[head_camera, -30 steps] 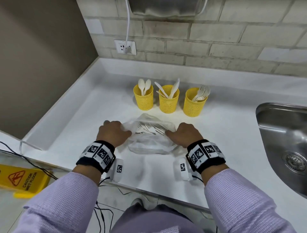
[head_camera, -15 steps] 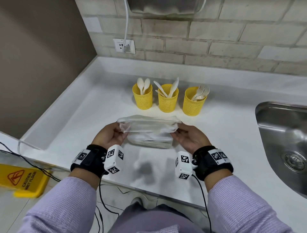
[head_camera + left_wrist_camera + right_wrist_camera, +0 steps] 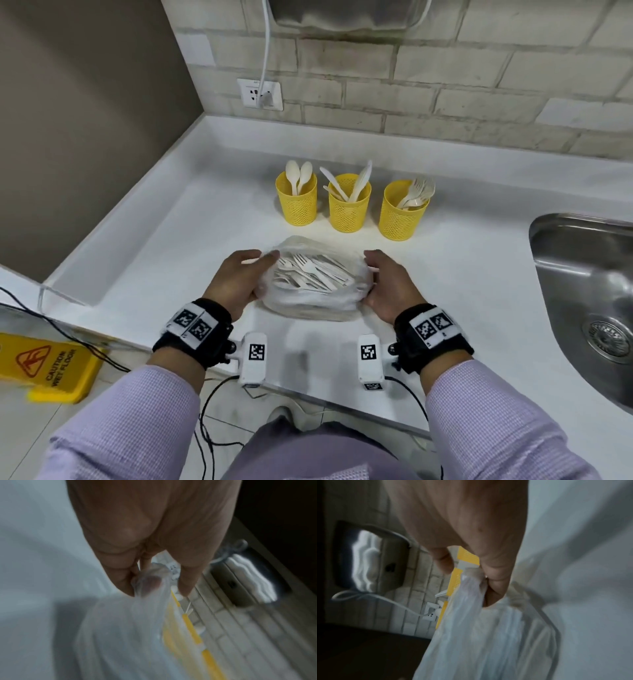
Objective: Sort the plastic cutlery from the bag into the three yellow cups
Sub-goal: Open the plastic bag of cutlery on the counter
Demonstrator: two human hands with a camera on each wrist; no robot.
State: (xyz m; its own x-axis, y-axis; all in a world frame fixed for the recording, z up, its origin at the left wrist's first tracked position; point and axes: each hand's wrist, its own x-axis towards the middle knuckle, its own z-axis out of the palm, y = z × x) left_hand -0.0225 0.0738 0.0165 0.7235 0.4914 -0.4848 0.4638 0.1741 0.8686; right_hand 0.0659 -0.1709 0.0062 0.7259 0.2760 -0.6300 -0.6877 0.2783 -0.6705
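A clear plastic bag (image 3: 313,286) of white plastic cutlery lies on the white counter (image 3: 462,274), its mouth spread wide. My left hand (image 3: 239,277) pinches the bag's left edge (image 3: 150,582). My right hand (image 3: 385,284) pinches the right edge (image 3: 476,577). Forks (image 3: 305,270) show inside the bag. Behind it stand three yellow mesh cups: the left cup (image 3: 297,202) holds spoons, the middle cup (image 3: 348,204) knives, the right cup (image 3: 402,209) forks.
A steel sink (image 3: 589,298) is set into the counter at the right. A brick wall with a socket (image 3: 260,94) and cable rises behind the cups. A yellow wet-floor sign (image 3: 44,366) lies on the floor at the left.
Both hands lifted the bag's edges off the counter, then lowered and pulled them apart, so the bag's mouth now lies open with the cutlery showing.
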